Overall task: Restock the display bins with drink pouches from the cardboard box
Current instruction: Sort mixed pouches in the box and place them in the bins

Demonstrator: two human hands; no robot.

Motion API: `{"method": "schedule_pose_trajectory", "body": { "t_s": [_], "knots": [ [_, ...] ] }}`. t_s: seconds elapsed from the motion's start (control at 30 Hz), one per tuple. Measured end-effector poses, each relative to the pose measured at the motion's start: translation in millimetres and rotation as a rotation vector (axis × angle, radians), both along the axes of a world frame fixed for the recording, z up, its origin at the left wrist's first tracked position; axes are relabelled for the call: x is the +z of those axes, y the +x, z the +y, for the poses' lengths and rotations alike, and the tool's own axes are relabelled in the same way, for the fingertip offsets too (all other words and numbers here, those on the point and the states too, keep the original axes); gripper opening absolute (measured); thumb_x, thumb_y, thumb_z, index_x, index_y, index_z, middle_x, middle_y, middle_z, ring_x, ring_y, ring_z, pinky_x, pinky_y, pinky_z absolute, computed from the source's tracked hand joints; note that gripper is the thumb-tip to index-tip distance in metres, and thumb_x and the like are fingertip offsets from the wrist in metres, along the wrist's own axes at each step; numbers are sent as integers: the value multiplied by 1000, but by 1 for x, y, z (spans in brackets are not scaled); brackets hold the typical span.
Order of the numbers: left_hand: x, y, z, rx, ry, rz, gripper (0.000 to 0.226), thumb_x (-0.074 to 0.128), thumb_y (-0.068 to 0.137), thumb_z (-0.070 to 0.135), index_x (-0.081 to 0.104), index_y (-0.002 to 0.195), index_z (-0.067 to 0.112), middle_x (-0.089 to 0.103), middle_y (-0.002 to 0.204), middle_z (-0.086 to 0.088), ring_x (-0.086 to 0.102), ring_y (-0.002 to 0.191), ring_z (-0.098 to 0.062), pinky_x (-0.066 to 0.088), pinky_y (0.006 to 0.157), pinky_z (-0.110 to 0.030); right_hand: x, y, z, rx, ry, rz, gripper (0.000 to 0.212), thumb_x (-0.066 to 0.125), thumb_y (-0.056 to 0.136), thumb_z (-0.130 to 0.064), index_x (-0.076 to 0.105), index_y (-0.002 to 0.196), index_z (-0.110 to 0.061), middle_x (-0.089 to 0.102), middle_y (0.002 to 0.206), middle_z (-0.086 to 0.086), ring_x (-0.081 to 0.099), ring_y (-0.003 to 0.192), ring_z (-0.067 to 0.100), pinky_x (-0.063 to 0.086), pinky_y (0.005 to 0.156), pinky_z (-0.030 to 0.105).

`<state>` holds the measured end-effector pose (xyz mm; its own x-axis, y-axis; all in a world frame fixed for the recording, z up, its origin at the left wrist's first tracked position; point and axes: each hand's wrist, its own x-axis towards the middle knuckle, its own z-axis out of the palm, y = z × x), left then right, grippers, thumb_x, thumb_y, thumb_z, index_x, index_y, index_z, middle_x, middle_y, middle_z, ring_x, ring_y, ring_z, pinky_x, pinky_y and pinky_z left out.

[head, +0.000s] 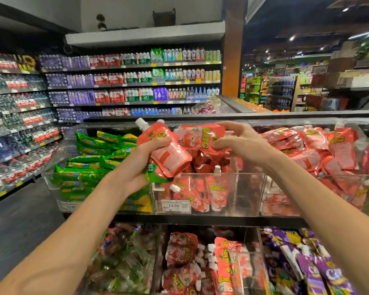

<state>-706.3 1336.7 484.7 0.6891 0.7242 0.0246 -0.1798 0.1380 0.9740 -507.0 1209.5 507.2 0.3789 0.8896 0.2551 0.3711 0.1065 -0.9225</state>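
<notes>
Two grips above clear bin (241, 189) | left grip (141, 167) clasps red pouch (167, 155), spout at 11 o'clock | right grip (245, 143) pinches second pouch (200, 135)

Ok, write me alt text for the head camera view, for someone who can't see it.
A person's left grip holds a handful of drink pouches while the right grip pinches a red pouch above a clear bin of matching red pouches in a supermarket aisle.
</notes>
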Motion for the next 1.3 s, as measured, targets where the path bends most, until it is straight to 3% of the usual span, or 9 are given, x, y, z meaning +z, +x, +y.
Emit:
{"method": "schedule_pose_trajectory", "body": {
  "t_s": [0.13, 0.23, 0.43, 0.57, 0.73, 0.87, 0.97, 1.17, 1.3],
  "knots": [
    [8, 18, 4, -55, -32, -5, 34, 72, 72, 28, 68, 100, 9, 73, 85, -10, 71, 70, -23, 60, 68, -38, 12, 7, 22, -18, -10, 243, 16, 67, 90, -8, 60, 104, -11, 76, 87, 9, 71, 76, 20, 55, 59, 28],
    [5, 31, 5, -111, -27, 25, 28, 69, 78, 25, 67, 101, 9, 74, 85, -10, 71, 70, -23, 61, 67, -37, 2, 16, 47, -217, 73, 447, 16, 63, 93, -13, 60, 105, -3, 70, 74, 12, 67, 59, 19, 59, 60, 33],
    [-13, 55, 0, -165, -2, 125, 31, 77, 74, 24, 75, 100, 8, 73, 105, -18, 73, 87, -30, 61, 80, -47, -35, 10, 78, -325, -46, 486, 53, 77, 84, -26, 49, 124, -4, 66, 82, 11, 60, 49, 15, 53, 43, 29],
    [-24, 67, -1, -212, 161, 182, 40, 73, 86, 20, 66, 123, 5, 70, 117, -21, 68, 108, -38, 53, 96, -56, -35, 12, 80, -192, -143, 551, 28, 63, 95, -34, 67, 107, -10, 67, 70, 1, 62, 53, 14, 48, 52, 25],
    [-19, 82, 5, -282, 74, 206, 44, 75, 77, 25, 68, 115, 6, 73, 105, -18, 72, 86, -31, 59, 78, -45, -23, 24, 95, -154, -231, 505, 21, 60, 97, -31, 66, 94, -11, 64, 84, 9, 61, 76, 22, 57, 81, 40],
    [-10, 89, 11, -255, 52, 325, 34, 72, 85, 32, 66, 110, 9, 72, 88, -12, 70, 67, -23, 57, 67, -37, -20, 33, 112, -358, -327, 27, 34, 56, 101, -33, 59, 87, -2, 61, 81, 12, 62, 62, 19, 51, 54, 18],
    [-8, 85, 14, -208, -7, 326, 33, 70, 86, 34, 65, 103, 6, 70, 83, -12, 65, 66, -24, 48, 68, -35, -22, 36, 115, -549, -327, -475, 34, 62, 96, -36, 68, 108, -5, 66, 112, 19, 63, 104, 36, 48, 78, 35],
    [-17, 72, 24, -59, -23, 275, 65, 82, 75, 36, 57, 126, 6, 75, 97, -17, 72, 68, -30, 59, 73, -48, -28, 27, 110, -548, -295, -674, 27, 57, 98, -26, 64, 106, 0, 64, 115, 23, 60, 109, 43, 46, 78, 41],
    [-13, 64, 24, 8, -67, 226, 51, 79, 79, 32, 63, 119, 6, 73, 91, -14, 70, 65, -28, 58, 64, -41, -26, 28, 101, -547, -293, -694, 26, 58, 95, -21, 62, 109, 0, 64, 115, 23, 60, 108, 43, 46, 79, 39]
  ]
}}
